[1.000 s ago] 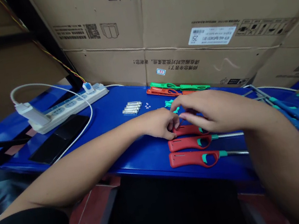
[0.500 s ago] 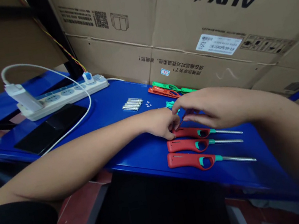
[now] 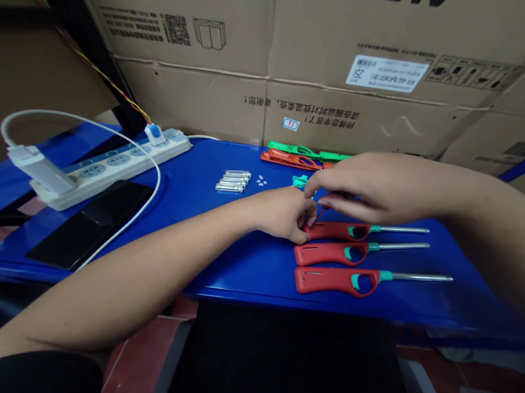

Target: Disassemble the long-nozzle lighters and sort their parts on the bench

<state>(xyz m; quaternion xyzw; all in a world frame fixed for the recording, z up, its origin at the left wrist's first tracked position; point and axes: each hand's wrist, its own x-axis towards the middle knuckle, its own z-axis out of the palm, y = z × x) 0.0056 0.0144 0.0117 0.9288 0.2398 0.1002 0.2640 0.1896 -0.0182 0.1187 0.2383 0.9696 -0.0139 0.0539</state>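
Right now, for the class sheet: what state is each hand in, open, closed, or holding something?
Left hand: closed, fingers curled at the top red utility lighter; any hold cannot be told.
Right hand: fingers drawn inward; whether it holds anything cannot be told.

Below the right hand (image 3: pixel 373 192): three red plastic lighter handles (image 3: pixel 333 281), teal triggers (image 3: pixel 356 283), silver steel rods (image 3: pixel 421 275); beyond the hand: teal plastic bits (image 3: pixel 299 181), one bright green plastic lighter (image 3: pixel 303 151), one orange-red plastic lighter (image 3: pixel 287 161); beneath all: glossy blue metal bench (image 3: pixel 200 187), unpatterned
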